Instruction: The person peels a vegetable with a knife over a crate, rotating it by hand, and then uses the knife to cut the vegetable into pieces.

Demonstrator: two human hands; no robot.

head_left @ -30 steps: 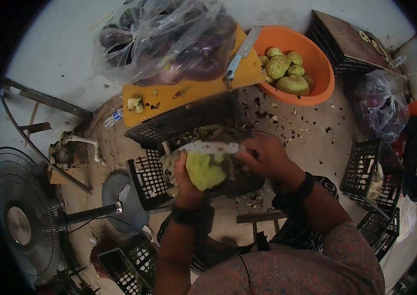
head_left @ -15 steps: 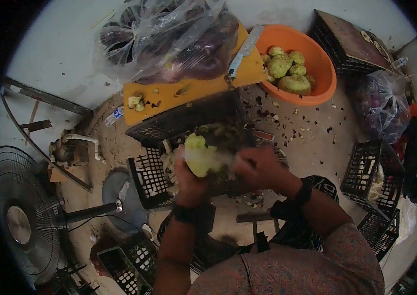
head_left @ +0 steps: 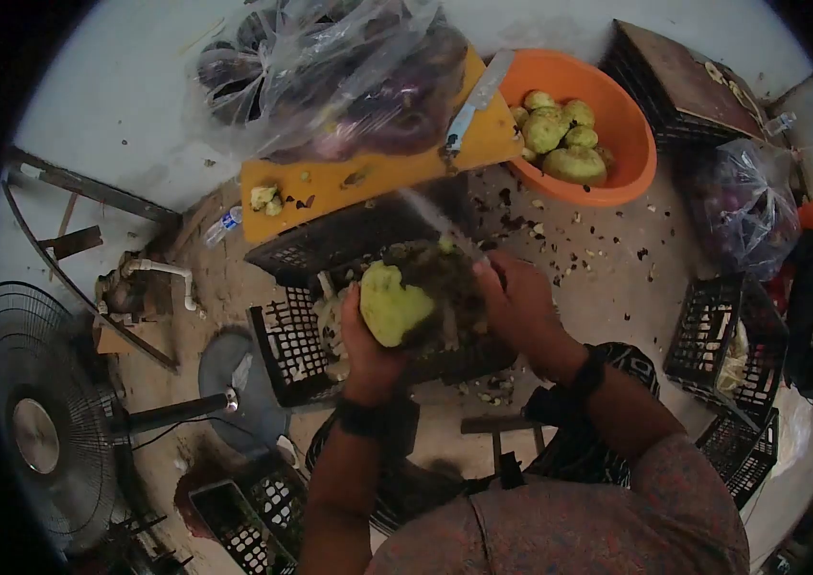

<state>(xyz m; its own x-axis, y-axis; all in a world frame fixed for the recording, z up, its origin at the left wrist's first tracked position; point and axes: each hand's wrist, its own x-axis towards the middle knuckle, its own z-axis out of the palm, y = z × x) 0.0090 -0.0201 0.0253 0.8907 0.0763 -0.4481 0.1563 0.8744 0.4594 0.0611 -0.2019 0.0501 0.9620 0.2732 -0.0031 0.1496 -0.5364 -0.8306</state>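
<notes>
Head view — left hand [head_left: 374, 347] grips knobbly, part-peeled vegetable [head_left: 393, 305].

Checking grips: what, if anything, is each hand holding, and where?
Left hand: the green vegetable, by its lower left side. Right hand: a blurred knife, by its near end.

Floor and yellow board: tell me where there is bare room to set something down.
Bare floor lies between the right hand and the right-side black crate. The yellow board is crowded by plastic bag and knife, leaving a narrow front strip. Scraps litter the floor near the orange basin.
</notes>
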